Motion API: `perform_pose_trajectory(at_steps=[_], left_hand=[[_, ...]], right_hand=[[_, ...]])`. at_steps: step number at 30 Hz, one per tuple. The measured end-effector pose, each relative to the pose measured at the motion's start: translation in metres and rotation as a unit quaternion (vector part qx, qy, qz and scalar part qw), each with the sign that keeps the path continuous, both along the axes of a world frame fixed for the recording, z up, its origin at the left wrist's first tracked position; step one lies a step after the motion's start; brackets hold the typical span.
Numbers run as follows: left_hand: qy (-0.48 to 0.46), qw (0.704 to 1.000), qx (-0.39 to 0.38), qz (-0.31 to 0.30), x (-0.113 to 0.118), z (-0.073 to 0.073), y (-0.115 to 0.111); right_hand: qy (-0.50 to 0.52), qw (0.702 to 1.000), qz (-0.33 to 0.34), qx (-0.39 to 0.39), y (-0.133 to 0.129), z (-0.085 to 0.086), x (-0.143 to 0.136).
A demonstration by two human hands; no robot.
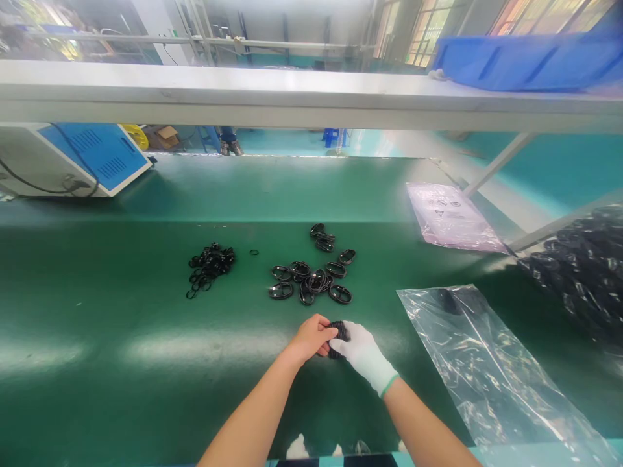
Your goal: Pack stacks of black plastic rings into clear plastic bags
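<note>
Near the front of the green tabletop, my bare left hand [314, 337] and my white-gloved right hand [361, 350] meet around a stack of black rings [338, 338]. The left thumb and fingers press on the stack's left side, while the gloved fingers close on its right side. Just beyond my hands lies a loose cluster of black oval rings [317, 281]. A smaller group of the same ovals [323, 239] rests farther back. Over to the left is a heap of thin black rings [212, 264], with one single ring [254, 252] beside it.
A clear plastic bag [491, 363] lies flat at the right, with a pinkish printed bag [452, 214] behind it. Black bagged goods [579, 272] pile up at the right edge. A white shelf [272, 97] crosses above, bearing a blue bin [525, 61]. A blue-and-white machine [92, 155] stands back left.
</note>
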State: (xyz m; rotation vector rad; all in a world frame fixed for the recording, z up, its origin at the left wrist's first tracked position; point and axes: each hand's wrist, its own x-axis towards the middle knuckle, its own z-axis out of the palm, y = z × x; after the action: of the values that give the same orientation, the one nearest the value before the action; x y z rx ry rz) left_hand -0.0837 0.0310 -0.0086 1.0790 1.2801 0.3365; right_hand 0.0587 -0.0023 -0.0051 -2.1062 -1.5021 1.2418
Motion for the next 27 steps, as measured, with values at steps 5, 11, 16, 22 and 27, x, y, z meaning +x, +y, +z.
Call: perform_pose_trajectory(at_steps=[5, 11, 16, 22, 27], left_hand=[[-0.033, 0.999, -0.006, -0.020, 0.009, -0.006, 0.010], [0.018, 0.993, 0.086, -0.078, -0.013, 0.002, -0.008], [0.184, 0.947, 0.200, -0.173, -0.011, 0.012, -0.021], [0.229, 0.929, 0.212, -0.198, 0.000, 0.017, -0.020], [0.232, 0.924, 0.233, -0.193, 0.000, 0.012, -0.022]], right_hand=[[-0.020, 1.000, 0.002, 0.016, -0.001, -0.001, 0.000], [-0.012, 1.000, -0.005, -0.009, 0.001, -0.012, 0.004], [-0.011, 1.000, 0.008, -0.010, 0.002, -0.008, 0.006], [-0.020, 1.000, 0.016, -0.002, 0.000, 0.005, 0.002], [-0.026, 0.999, 0.018, 0.006, -0.001, 0.009, -0.001]])
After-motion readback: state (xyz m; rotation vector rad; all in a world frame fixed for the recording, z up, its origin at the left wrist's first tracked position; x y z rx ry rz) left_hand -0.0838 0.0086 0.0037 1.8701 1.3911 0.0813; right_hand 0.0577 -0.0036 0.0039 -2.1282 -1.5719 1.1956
